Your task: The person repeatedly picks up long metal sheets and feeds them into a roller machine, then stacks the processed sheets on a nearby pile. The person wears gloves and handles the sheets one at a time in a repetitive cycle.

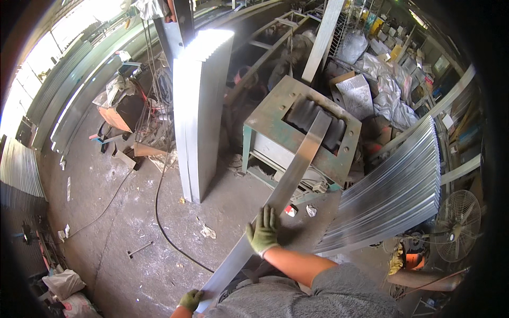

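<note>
A long flat silvery metal bar (293, 169) runs diagonally from my body up to a greenish machine (275, 103). Its far end lies over the dark ridged rollers (305, 112) in the machine's top opening. My left hand (190, 301), in a green work glove, is closed around the near end of the bar at the lower edge. Farther along, my right hand (263, 230), gloved alike, lies on the bar with its fingers stretched out and slightly apart. The bar's underside and the fingertips of my left hand are hidden.
A tall stack of metal profiles (199, 122) stands upright left of the machine. More long profiles (387, 185) lie stacked at right, near a fan (457, 225). A dark cable (161, 212) crosses the floor. Bags and scrap (382, 79) fill the back right.
</note>
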Tool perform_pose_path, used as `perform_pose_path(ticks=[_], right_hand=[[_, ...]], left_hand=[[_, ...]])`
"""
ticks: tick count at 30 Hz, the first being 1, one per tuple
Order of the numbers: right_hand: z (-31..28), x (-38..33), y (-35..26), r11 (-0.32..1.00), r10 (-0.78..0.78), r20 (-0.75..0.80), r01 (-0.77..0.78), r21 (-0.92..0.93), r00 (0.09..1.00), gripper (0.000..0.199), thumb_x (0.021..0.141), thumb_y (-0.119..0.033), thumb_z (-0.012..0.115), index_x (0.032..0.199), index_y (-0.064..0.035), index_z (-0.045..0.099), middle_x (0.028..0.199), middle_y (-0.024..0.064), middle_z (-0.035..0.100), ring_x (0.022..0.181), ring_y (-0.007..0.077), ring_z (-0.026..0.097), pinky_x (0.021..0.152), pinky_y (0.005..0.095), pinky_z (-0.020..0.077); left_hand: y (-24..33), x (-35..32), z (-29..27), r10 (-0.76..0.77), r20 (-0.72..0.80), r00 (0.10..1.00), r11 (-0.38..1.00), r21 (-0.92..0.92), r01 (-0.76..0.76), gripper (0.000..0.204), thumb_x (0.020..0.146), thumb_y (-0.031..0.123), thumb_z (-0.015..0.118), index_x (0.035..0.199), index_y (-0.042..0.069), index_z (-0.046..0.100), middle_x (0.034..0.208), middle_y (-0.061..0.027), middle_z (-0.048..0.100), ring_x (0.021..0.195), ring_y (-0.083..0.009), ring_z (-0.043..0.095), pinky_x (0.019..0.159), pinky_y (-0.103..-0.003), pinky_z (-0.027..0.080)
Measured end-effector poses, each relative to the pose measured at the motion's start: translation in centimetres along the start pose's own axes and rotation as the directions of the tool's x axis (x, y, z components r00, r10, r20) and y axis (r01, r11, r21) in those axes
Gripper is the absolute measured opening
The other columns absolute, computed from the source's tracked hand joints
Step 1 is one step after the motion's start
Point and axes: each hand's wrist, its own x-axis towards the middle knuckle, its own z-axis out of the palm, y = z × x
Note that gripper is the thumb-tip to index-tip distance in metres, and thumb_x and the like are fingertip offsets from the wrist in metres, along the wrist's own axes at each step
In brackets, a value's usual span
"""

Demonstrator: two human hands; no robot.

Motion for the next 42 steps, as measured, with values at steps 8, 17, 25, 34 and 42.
perform_pose_path(ticks=[8,17,25,34,42], right_hand=[[-4.8,17.6,13.1,0.983,-0.070,-0.176,0.038,-0.177,0.982,0.082,0.106,-0.046,0.056,0.162,0.0111,0.039,0.173,0.0320,0.033,0.161,0.0518,0.029,0.134,0.0610,0.0203],[-5.6,25.7,20.3,0.993,0.039,-0.271,-0.068,-0.096,0.962,0.058,0.107,-0.031,0.054,0.155,0.0019,0.052,0.165,0.0250,0.048,0.155,0.0479,0.040,0.130,0.0604,0.0283],[-8.1,29.2,24.4,0.995,-0.007,-0.346,-0.029,-0.099,0.938,0.050,0.105,-0.027,0.058,0.147,0.0013,0.058,0.158,0.0249,0.054,0.148,0.0466,0.049,0.125,0.0585,0.0364],[-10.9,33.1,25.1,1.000,-0.006,-0.443,0.017,0.020,0.896,0.017,0.097,-0.017,0.066,0.109,-0.0044,0.066,0.123,0.0165,0.068,0.120,0.0403,0.062,0.109,0.0549,0.0473],[-9.3,34.4,23.4,0.999,0.030,-0.431,-0.044,-0.025,0.902,0.020,0.095,-0.016,0.067,0.112,-0.0057,0.068,0.122,0.0155,0.068,0.118,0.0394,0.063,0.110,0.0554,0.0483]], left_hand=[[21.6,8.4,0.1,0.119,-0.004,0.993,0.988,0.101,-0.118,0.063,0.094,0.066,0.074,0.115,0.007,0.075,0.108,-0.0249,0.080,0.106,-0.0468,0.076,0.090,-0.053,0.059],[45.7,19.6,0.6,0.236,0.032,0.971,0.969,0.068,-0.238,0.075,0.096,0.071,0.066,0.127,0.003,0.074,0.119,-0.0298,0.077,0.118,-0.0482,0.071,0.100,-0.055,0.055],[65.7,27.8,0.4,0.451,-0.018,0.892,0.890,0.084,-0.449,0.074,0.100,0.070,0.062,0.120,0.000,0.077,0.119,-0.0317,0.076,0.116,-0.0494,0.071,0.099,-0.052,0.055],[69.3,29.6,0.1,0.505,0.024,0.863,0.859,0.091,-0.504,0.079,0.102,0.074,0.056,0.124,0.000,0.076,0.121,-0.0321,0.075,0.117,-0.0489,0.071,0.099,-0.053,0.055],[65.1,27.6,1.1,0.378,-0.019,0.926,0.926,0.028,-0.377,0.077,0.099,0.072,0.064,0.126,0.001,0.076,0.121,-0.0307,0.076,0.118,-0.0487,0.071,0.098,-0.052,0.055]])
